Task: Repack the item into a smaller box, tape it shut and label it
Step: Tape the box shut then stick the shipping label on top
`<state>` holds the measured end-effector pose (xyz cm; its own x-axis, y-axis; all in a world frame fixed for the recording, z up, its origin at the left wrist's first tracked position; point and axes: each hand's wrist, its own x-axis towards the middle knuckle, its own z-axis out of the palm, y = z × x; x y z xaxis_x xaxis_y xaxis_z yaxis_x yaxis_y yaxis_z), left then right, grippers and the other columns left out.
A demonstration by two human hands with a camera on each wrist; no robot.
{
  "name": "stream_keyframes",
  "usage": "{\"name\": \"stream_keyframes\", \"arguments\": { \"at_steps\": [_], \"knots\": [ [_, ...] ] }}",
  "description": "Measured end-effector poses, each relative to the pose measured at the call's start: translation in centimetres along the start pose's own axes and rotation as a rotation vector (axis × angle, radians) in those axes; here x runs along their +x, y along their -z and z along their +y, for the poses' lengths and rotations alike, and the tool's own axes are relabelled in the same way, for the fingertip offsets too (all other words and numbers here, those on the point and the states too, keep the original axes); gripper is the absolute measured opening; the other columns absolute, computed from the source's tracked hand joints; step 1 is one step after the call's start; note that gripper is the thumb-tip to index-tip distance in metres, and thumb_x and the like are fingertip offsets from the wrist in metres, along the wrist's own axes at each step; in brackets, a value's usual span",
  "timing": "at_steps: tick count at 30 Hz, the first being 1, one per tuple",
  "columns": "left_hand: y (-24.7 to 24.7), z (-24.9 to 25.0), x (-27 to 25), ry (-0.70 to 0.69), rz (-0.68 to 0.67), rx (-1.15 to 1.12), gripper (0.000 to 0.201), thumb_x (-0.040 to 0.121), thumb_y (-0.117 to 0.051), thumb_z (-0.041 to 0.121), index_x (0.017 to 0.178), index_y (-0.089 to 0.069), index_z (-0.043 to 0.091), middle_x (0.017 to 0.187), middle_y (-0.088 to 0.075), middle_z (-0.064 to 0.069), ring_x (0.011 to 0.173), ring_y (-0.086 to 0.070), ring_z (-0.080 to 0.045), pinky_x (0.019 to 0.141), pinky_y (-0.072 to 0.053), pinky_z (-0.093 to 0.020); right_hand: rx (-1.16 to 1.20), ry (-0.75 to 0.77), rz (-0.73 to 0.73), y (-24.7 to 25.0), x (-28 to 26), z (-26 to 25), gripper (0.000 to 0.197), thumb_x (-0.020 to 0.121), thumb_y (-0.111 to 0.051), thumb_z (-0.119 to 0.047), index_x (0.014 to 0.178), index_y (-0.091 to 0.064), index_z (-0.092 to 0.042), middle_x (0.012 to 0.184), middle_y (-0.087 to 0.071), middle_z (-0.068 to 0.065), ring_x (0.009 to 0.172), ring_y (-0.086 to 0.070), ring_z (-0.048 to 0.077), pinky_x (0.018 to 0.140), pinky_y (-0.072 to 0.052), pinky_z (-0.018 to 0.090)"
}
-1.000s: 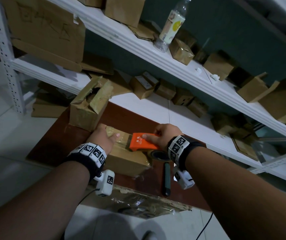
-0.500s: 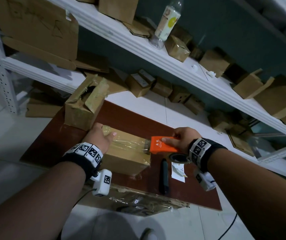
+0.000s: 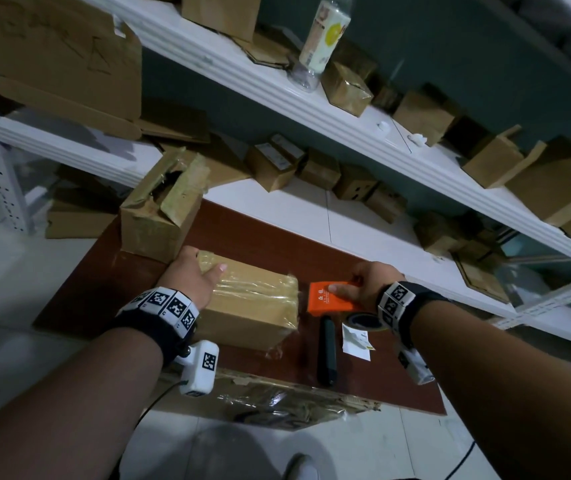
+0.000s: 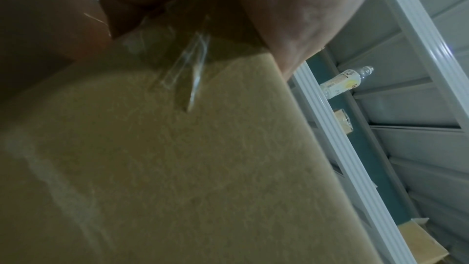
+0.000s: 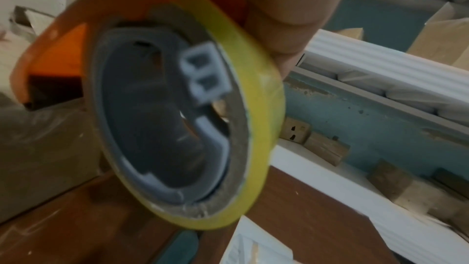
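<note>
Box (image 3: 253, 303) under left hand (image 3: 190, 278), right hand (image 3: 369, 282) gripping tape dispenser (image 3: 329, 297)

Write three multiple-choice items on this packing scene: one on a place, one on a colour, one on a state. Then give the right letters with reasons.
1. Where does the black marker lie?
A. on the upper shelf
B. on the table between the small box and the white label
C. inside the opened box

2. What colour is the tape dispenser?
A. orange
B. blue
C. white

3. How does the small box stand?
A. flaps wide open
B. closed, with clear tape across its top
C. crushed flat

Answers: 1 B, the marker lies on the table between the box and the white label. 2 A, the right hand holds an orange body. 3 B, glossy tape runs over the closed top under the left hand.
</note>
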<state>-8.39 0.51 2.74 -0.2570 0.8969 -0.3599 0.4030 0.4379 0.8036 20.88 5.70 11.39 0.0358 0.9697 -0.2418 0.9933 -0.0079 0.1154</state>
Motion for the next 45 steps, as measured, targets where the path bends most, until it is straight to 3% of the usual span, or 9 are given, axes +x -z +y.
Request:
{"name": "stream_keyframes", "arguments": {
  "at_steps": [9, 12, 15, 18, 22, 32, 40, 45],
  "knots": [
    [-0.5, -0.1, 0.3, -0.01, 0.038, 0.067, 0.068, 0.096, -0.057, 0.048, 0.149, -0.034, 0.012, 0.149, -0.047, -0.015, 0.13, -0.05, -0.039, 0.102, -0.043, -0.045, 0.021, 0.023, -0.062, -1.4, 1.0, -1.3, 0.052, 0.077, -0.062, -0.075, 0.071, -0.052, -0.025, 0.077, -0.057, -0.005, 0.084, -0.058, 0.022, 0.069, -0.042, 0.029],
    [-1.0, 0.0, 0.1, -0.097, 0.17, 0.195, 0.066, 0.097, -0.054, 0.047, 0.149, -0.033, 0.012, 0.151, -0.041, -0.016, 0.135, -0.042, -0.038, 0.108, -0.04, -0.05, 0.057, 0.002, -0.054, -1.8, 0.9, -1.2, 0.053, 0.076, -0.062, -0.076, 0.071, -0.053, -0.024, 0.076, -0.057, -0.005, 0.084, -0.06, 0.023, 0.069, -0.044, 0.03],
    [-1.7, 0.6, -0.2, -0.3, 0.302, 0.388, 0.064, 0.099, -0.046, 0.047, 0.15, -0.033, 0.011, 0.156, -0.036, -0.014, 0.147, -0.025, -0.034, 0.12, -0.02, -0.052, 0.096, -0.003, -0.033, -2.3, 0.2, -1.7, 0.05, 0.077, -0.063, -0.075, 0.08, -0.057, -0.025, 0.082, -0.059, -0.003, 0.084, -0.059, 0.022, 0.069, -0.043, 0.029],
    [-3.4, 1.5, -0.7, -0.44, 0.216, 0.596, 0.065, 0.1, -0.031, 0.054, 0.155, -0.026, 0.019, 0.164, -0.022, -0.005, 0.154, -0.006, -0.028, 0.122, -0.003, -0.055, 0.106, 0.047, -0.023, -2.9, -0.4, -3.3, 0.049, 0.078, -0.062, -0.074, 0.084, -0.059, -0.025, 0.085, -0.061, -0.002, 0.081, -0.057, 0.021, 0.07, -0.043, 0.028],
    [-5.5, 1.7, -1.0, -0.463, 0.096, 0.865, 0.07, 0.095, -0.007, 0.066, 0.155, -0.02, 0.033, 0.167, -0.013, 0.001, 0.154, 0.003, -0.027, 0.115, 0.007, -0.066, 0.115, 0.112, -0.031, -3.3, -0.7, -5.3, 0.048, 0.08, -0.061, -0.073, 0.087, -0.06, -0.025, 0.086, -0.061, -0.002, 0.084, -0.06, 0.022, 0.072, -0.049, 0.029],
    [-5.5, 2.1, -1.5, -0.439, 0.098, 0.882, 0.064, 0.096, -0.011, 0.065, 0.149, -0.033, 0.037, 0.161, -0.03, 0.004, 0.153, -0.007, -0.025, 0.114, 0.004, -0.067, 0.274, 0.101, -0.009, -3.4, -0.7, -1.1, 0.044, 0.079, -0.068, -0.067, 0.071, -0.059, -0.024, 0.071, -0.063, -0.008, 0.073, -0.061, 0.015, 0.065, -0.046, 0.027],
    [-5.7, 1.7, -1.1, -0.456, 0.106, 0.853, 0.064, 0.095, -0.011, 0.067, 0.145, -0.037, 0.039, 0.158, -0.035, 0.005, 0.153, -0.009, -0.025, 0.114, 0.006, -0.067, 0.185, 0.096, -0.079, -2.5, -0.5, -0.6, 0.042, 0.079, -0.067, -0.067, 0.077, -0.06, -0.026, 0.075, -0.061, -0.01, 0.079, -0.062, 0.016, 0.067, -0.046, 0.026],
    [-5.7, 1.8, -1.1, -0.459, 0.111, 0.855, 0.063, 0.096, -0.011, 0.066, 0.145, -0.039, 0.038, 0.155, -0.038, 0.004, 0.152, -0.011, -0.026, 0.114, 0.005, -0.068, 0.06, 0.079, -0.132, -2.4, -0.8, -2.2, 0.047, 0.081, -0.062, -0.071, 0.089, -0.062, -0.024, 0.089, -0.062, -0.003, 0.09, -0.062, 0.022, 0.073, -0.045, 0.028]
  ]
}}
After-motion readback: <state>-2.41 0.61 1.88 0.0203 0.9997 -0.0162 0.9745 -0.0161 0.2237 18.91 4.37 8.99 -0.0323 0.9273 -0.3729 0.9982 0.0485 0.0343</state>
